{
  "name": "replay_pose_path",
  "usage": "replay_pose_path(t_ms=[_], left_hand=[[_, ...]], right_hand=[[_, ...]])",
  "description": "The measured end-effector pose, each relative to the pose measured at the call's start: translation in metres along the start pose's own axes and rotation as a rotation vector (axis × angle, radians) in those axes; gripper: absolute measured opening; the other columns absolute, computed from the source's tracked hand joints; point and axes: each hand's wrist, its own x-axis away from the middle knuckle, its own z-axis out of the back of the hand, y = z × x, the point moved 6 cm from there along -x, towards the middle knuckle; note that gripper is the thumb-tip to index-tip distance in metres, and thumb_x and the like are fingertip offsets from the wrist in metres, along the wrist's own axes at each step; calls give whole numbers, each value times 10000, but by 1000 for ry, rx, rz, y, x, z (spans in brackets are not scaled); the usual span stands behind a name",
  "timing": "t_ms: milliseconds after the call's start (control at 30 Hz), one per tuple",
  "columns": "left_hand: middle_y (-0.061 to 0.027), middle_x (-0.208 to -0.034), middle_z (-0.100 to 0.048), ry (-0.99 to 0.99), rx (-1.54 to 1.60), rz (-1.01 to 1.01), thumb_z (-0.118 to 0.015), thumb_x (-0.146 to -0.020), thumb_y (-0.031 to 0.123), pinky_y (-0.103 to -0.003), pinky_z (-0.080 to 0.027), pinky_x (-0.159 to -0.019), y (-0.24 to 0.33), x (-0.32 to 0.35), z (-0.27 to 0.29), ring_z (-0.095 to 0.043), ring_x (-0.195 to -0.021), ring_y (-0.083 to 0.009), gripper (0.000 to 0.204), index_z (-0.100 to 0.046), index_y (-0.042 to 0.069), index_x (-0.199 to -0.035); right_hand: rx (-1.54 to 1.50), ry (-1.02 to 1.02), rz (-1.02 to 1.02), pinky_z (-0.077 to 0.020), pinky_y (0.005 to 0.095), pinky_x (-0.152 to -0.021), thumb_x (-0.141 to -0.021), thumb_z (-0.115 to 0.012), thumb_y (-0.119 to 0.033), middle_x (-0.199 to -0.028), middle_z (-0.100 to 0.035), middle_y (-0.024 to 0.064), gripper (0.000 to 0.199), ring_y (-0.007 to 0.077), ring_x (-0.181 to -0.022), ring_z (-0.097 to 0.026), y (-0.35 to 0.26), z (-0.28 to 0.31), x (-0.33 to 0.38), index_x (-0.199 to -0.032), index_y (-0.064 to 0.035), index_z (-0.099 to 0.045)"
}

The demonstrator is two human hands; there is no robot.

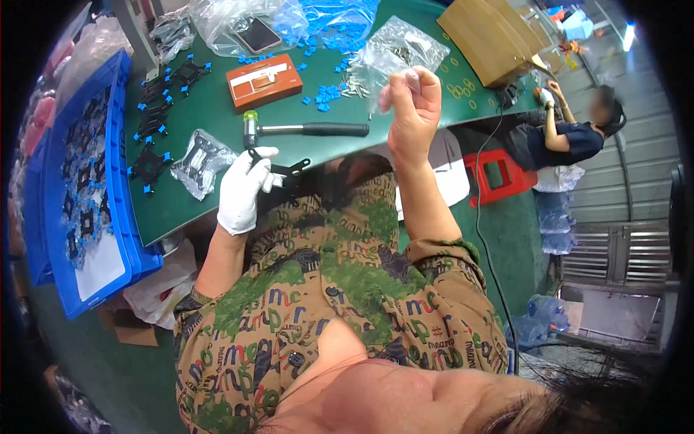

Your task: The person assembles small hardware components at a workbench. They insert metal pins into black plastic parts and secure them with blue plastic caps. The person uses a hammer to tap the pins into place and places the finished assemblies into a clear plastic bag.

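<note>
My left hand (pixel 241 192), in a white glove, grips a black metal bracket (pixel 293 169) with slotted arms at the near table edge. My bare right hand (pixel 416 108) is raised over that edge with its fingers curled in; whatever they hold, if anything, cannot be made out. Behind it lies a clear plastic bag (pixel 416 45) with small metal pieces inside. A mallet (pixel 318 129) with a black handle rests on the table just beyond the bracket. Left of my gloved hand sits a black bracket in a clear bag (pixel 199 163).
Several black brackets with blue corner clips (pixel 150 165) line the green table's left side, beside a blue crate (pixel 119 224). An orange-brown box (pixel 264 83), loose blue clips (pixel 329 95), a phone (pixel 258 35) and a cardboard carton (pixel 488 43) also lie there. A co-worker (pixel 567 134) sits far right.
</note>
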Motion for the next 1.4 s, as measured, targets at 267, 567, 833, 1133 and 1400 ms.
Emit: replay_pose_path(t_ms=[267, 567, 833, 1133, 1400], left_hand=[[10, -872, -628, 1, -229, -126, -581, -996, 36, -224, -498, -710, 34, 23, -37, -585, -758, -61, 236, -669, -21, -1208], [-108, -819, -681, -14, -765, -514, -705, -810, -52, -365, -531, -715, 78, 37, -85, -669, -766, -278, 203, -722, -4, -1007], [-106, -861, -668, 19, -736, -517, -692, -848, -60, -331, -517, -650, 74, 26, -81, -630, -669, -225, 219, -723, -10, -1059], [-80, -879, -689, -5, -504, -220, -661, -911, -14, -313, -522, -717, 49, 26, -66, -644, -765, -189, 240, -718, -11, -1144], [-18, -878, -608, -30, -41, 46, -458, -1038, 77, -253, -500, -827, 40, 13, -44, -602, -830, -98, 414, -518, -67, -1421]], right_hand=[[958, -590, 640, -576, 419, -768, -830, -704, -10, -1049, -643, 106, 240, 330, -933, -674, 43, -101, -104, -1042, -123, -712], [1096, -828, 437, -560, 501, -890, -937, -620, -274, -1154, -669, 223, 280, 443, -1009, -670, 220, -206, -192, -1120, -71, -679], [1245, -755, 756, -489, 484, -1005, -902, -660, -365, -1258, -644, 220, 472, 380, -1189, -611, 269, -221, -220, -1245, -43, -626], [1033, -969, 617, -496, 454, -1020, -917, -708, -200, -1307, -644, 175, 404, 382, -1198, -613, 90, -128, -135, -1282, -42, -631], [1313, -1035, 320, -500, 425, -798, -929, -666, -113, -986, -659, 86, 213, 312, -931, -645, -12, 20, -63, -1135, -79, -710]])
